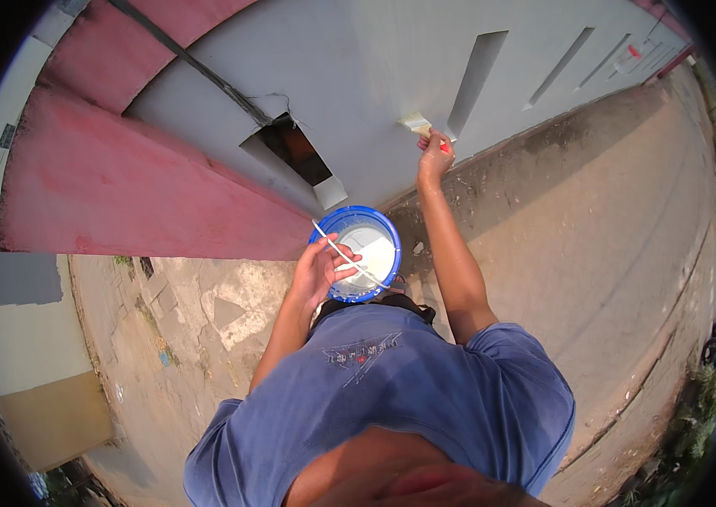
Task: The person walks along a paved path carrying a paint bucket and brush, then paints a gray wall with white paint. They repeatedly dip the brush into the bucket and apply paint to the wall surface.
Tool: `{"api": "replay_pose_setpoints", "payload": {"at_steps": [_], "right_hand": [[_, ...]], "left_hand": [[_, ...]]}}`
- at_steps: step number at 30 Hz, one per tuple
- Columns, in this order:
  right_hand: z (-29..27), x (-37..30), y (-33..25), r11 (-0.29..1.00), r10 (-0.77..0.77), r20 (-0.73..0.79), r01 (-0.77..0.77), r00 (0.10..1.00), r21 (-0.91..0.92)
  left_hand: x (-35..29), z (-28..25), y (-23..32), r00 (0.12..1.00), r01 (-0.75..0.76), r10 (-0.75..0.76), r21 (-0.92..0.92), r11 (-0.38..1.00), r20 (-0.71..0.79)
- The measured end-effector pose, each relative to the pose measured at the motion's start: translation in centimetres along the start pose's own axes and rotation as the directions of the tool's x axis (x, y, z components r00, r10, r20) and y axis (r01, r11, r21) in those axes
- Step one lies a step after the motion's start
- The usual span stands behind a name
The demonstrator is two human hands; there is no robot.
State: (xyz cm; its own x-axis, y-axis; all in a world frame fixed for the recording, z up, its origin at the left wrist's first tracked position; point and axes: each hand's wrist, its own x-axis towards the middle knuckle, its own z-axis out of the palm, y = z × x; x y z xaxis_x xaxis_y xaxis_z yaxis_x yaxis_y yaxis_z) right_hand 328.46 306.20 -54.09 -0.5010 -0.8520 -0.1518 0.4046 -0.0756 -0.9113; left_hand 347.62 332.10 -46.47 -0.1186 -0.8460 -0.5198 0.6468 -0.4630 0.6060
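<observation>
By the wall (366, 93), the right hand (435, 157) is gripping a brush (415, 124), the left hand (316, 269) holding a bucket's (395, 238) handle (366, 272).

Blue-rimmed bucket (396, 241), white paint (377, 249) inside, tilted paintbrush (420, 128), whitened bristles (412, 122), beyond the bucket

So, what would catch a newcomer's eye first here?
Likely the blue bucket of white paint at the centre, left hand at its white handle. Above, right of centre, the right hand holds a paintbrush at the pale wall. A pink wall stands out at left.
</observation>
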Motion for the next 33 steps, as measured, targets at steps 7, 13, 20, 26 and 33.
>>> {"api": "replay_pose_setpoints", "payload": {"at_steps": [7,13,20,26,33], "right_hand": [[9.3,-2.3,-21.7,0.834,-0.411,0.136,0.311,0.901,0.456],[10.3,-3.7,-23.9,0.805,-0.42,0.161,0.285,0.893,0.52],[1.2,-5.5,-8.2,0.991,-0.085,-0.058,0.09,0.995,0.101],[5.1,-6.2,-16.2,0.922,-0.367,0.126,0.342,0.922,0.184],[8.5,-7.4,-19.4,0.829,-0.354,0.045,0.291,0.934,0.478]], "left_hand": [[-0.1,0.0,2.2,0.993,0.053,-0.061,0.085,0.995,0.096],[-0.7,0.2,3.3,0.984,0.056,-0.074,0.115,0.992,0.16],[-0.7,-0.7,4.7,0.974,0.113,-0.134,0.12,0.986,0.181],[-0.7,-1.4,5.2,0.962,0.141,-0.17,0.145,0.979,0.213],[-0.6,-2.3,6.0,0.943,0.176,-0.215,0.168,0.97,0.255]]}}
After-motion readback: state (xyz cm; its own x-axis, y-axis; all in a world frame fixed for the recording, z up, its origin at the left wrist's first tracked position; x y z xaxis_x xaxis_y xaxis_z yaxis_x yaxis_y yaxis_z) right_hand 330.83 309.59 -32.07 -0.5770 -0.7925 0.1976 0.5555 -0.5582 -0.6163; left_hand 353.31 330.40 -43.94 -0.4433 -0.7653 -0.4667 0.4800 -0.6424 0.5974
